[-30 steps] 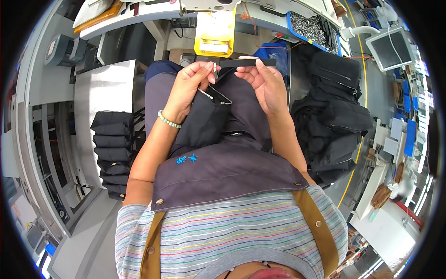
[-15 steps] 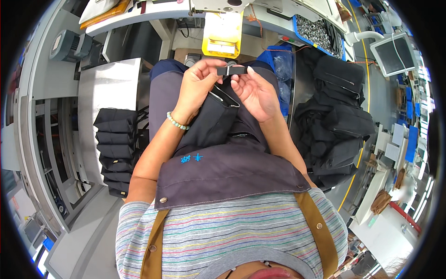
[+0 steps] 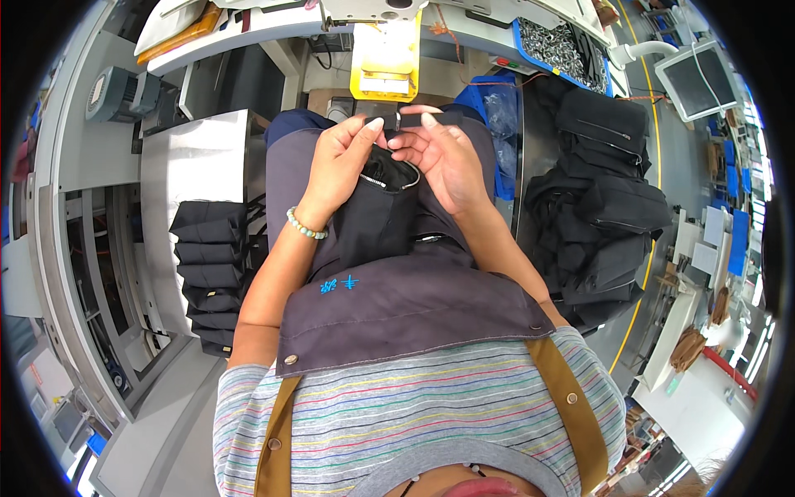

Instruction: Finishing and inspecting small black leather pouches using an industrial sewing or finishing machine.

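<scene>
My left hand [image 3: 338,164] pinches one end of a short black strap [image 3: 427,119] between thumb and fingertips. My right hand [image 3: 447,161] holds the same strap, thumb on top and fingers behind and below. Between the two thumbs a small metal buckle [image 3: 397,122] sits around the strap. Just below, a black fabric pouch [image 3: 374,217] with a zipper along its open mouth lies on my lap, over the dark apron [image 3: 414,319]. Where the strap joins the pouch is hidden behind my fingers.
Folded black pouches [image 3: 207,265] are stacked at my left on a metal surface [image 3: 192,157]. More black zippered pouches [image 3: 613,207] are heaped at my right. Ahead are a yellow tray [image 3: 385,62], a blue bin of metal parts [image 3: 555,54] and blue plastic bags [image 3: 503,124].
My right thumb has shifted left along the strap to beside the buckle, leaving the strap's end sticking out to the right. My left hand has moved slightly left, and the pouch's mouth shows wider.
</scene>
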### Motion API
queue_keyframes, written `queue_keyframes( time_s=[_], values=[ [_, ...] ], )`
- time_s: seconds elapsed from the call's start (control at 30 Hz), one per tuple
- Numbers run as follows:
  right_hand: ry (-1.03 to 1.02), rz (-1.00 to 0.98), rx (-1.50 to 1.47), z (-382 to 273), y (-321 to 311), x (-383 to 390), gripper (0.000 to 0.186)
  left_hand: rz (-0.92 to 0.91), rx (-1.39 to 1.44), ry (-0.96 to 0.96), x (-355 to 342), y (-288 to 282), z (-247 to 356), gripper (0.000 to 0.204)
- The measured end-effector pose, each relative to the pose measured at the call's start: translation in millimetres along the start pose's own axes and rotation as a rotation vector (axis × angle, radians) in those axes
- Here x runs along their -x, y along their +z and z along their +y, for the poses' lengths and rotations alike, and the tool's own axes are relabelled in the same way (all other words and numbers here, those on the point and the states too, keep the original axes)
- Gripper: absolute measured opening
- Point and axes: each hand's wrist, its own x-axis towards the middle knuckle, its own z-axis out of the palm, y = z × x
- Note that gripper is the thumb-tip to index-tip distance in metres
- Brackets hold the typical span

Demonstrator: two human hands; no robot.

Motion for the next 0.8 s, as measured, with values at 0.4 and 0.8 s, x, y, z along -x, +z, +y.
queue_keyframes(
  time_s=[0.4,0.8],
  values=[
    [-0.111,0.110,0.047,-1.7,-12.3,-2.2,0.035,0.048,-0.041,-0.019,1.3,-4.0,-6.0,0.035],
    [-0.546,0.252,0.807,-137.2,-6.3,-63.4,0.024,-0.166,0.028,-0.042,-14.9,-24.5,18.0,0.032]
  ],
)
